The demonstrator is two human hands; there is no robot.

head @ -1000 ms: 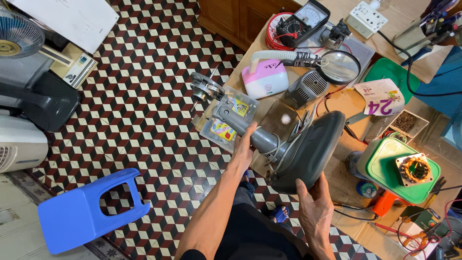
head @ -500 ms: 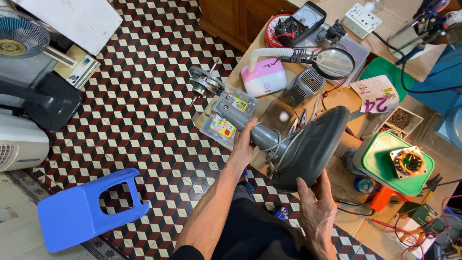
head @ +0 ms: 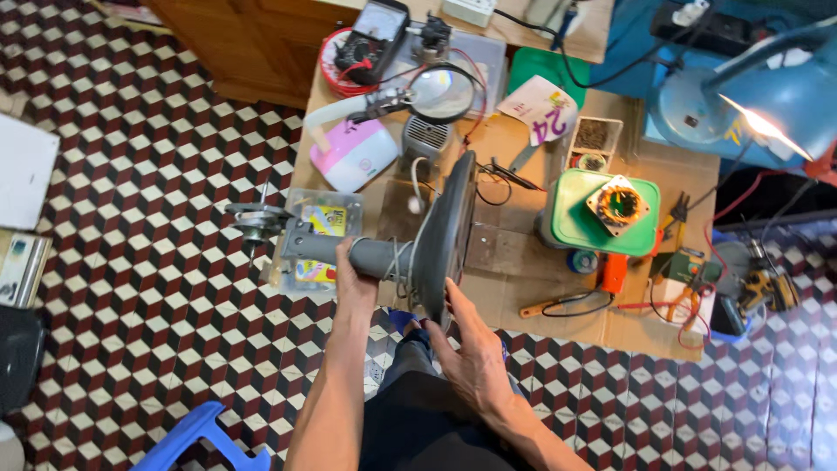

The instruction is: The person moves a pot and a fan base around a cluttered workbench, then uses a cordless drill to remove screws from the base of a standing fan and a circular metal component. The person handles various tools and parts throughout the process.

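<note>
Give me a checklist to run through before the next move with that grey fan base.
1. Left hand has its grip around the grey pole: ok.
2. Right hand steadies the lower rim of the fan base: ok.
3. Base on edge, disc upright over the cardboard mat: ok.
4. White cord wound around the pole, loose end: cannot tell.
5. Room beside the base: not ok, small grille unit and green lid sit close.
</note>
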